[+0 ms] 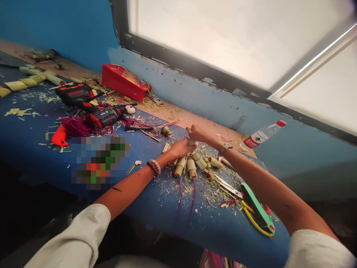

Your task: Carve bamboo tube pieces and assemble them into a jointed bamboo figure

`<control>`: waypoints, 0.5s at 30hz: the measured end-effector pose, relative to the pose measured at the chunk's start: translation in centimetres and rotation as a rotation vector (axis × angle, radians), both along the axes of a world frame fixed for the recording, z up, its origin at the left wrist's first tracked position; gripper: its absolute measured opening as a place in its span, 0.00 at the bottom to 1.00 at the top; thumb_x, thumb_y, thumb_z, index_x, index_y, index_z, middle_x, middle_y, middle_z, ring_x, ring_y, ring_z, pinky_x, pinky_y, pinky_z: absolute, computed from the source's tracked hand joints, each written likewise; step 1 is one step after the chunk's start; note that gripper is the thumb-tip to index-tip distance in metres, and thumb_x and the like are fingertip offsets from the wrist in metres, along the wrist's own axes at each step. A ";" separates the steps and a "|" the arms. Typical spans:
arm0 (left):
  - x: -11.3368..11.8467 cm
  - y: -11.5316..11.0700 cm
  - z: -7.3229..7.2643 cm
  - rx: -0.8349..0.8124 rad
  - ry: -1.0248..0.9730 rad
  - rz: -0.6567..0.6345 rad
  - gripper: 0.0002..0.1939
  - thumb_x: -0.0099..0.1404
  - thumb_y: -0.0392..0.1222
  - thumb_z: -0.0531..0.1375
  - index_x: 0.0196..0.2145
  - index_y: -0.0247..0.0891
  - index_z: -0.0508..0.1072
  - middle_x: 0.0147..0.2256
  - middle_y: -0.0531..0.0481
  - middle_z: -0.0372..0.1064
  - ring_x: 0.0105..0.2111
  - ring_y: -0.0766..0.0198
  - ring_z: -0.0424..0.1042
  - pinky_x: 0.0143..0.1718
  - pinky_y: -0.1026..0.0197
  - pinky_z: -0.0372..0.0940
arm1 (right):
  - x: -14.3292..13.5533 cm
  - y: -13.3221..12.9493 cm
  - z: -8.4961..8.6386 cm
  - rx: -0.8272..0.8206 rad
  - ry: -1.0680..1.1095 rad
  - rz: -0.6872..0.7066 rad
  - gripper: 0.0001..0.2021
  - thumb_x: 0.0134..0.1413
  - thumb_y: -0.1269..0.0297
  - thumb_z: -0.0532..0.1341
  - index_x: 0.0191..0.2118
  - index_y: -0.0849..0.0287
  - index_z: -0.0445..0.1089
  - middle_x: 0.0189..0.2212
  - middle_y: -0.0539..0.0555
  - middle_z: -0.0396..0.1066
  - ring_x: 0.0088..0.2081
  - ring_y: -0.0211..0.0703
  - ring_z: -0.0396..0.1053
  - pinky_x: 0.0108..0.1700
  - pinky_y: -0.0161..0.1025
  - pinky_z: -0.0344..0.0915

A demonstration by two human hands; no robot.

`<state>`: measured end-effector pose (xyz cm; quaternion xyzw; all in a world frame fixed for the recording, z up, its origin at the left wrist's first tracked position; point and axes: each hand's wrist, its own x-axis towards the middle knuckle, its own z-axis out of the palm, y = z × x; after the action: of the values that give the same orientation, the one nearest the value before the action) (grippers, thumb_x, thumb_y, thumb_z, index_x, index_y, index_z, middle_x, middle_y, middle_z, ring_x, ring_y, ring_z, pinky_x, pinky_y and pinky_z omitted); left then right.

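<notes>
My left hand (182, 148) is closed around a short bamboo piece (192, 142), whose end shows just above its fingers. Right above it, my right hand (197, 133) is curled into a fist close to the same piece; what its fingers grip is hidden. Below both hands lie several cut bamboo tubes (192, 167), bunched together on the blue tabletop (156, 208). Two purple cords (193, 193) run from the tubes towards the table's front edge. One more short bamboo piece (166, 131) stands apart, left of my hands.
Cutting tools with green and yellow handles (258, 210) lie at the right. A water bottle (263, 136) is by the wall. To the left are a black-and-red power drill (107, 116), purple strings (75, 126) and a red box (122, 82). Bamboo shavings are scattered around.
</notes>
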<state>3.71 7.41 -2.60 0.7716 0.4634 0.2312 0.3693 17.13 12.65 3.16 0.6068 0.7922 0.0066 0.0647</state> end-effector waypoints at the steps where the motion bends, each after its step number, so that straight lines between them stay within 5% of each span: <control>1: -0.1 0.1 0.0 -0.004 0.002 -0.009 0.26 0.67 0.57 0.56 0.52 0.32 0.68 0.46 0.34 0.76 0.48 0.42 0.74 0.45 0.52 0.66 | 0.2 -0.1 -0.3 0.015 0.015 -0.015 0.15 0.66 0.56 0.62 0.47 0.64 0.72 0.42 0.57 0.74 0.39 0.42 0.74 0.41 0.43 0.73; 5: -0.1 0.2 -0.1 -0.003 -0.006 -0.045 0.22 0.66 0.54 0.56 0.49 0.33 0.69 0.42 0.38 0.77 0.44 0.46 0.75 0.42 0.55 0.67 | 1.0 -0.3 -1.4 0.079 0.136 -0.020 0.18 0.68 0.53 0.58 0.36 0.64 0.72 0.28 0.50 0.71 0.28 0.37 0.69 0.32 0.37 0.68; 8: 0.1 0.2 0.0 0.000 0.004 -0.046 0.22 0.66 0.53 0.56 0.47 0.32 0.69 0.40 0.37 0.76 0.42 0.45 0.76 0.40 0.54 0.66 | 1.5 -0.2 -1.9 0.112 0.238 0.049 0.27 0.71 0.53 0.51 0.20 0.61 0.65 0.15 0.47 0.59 0.20 0.34 0.57 0.25 0.36 0.55; 11: 0.2 0.1 0.1 0.007 0.027 -0.042 0.22 0.65 0.52 0.56 0.48 0.30 0.69 0.40 0.35 0.76 0.43 0.43 0.76 0.40 0.54 0.66 | 1.8 -0.2 -2.2 0.131 0.341 0.129 0.32 0.70 0.49 0.49 0.14 0.59 0.58 0.12 0.47 0.52 0.18 0.33 0.49 0.24 0.38 0.48; 15: 0.2 -0.1 0.5 0.024 0.053 -0.049 0.22 0.65 0.51 0.56 0.49 0.30 0.68 0.41 0.35 0.76 0.43 0.44 0.76 0.40 0.54 0.66 | 2.1 -0.2 -2.7 0.155 0.431 0.206 0.35 0.67 0.41 0.44 0.14 0.58 0.58 0.12 0.50 0.55 0.18 0.33 0.50 0.23 0.38 0.47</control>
<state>3.88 7.29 -2.12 0.7930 0.4512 0.2070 0.3531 19.21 12.43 0.45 0.5135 0.8424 -0.0557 -0.1534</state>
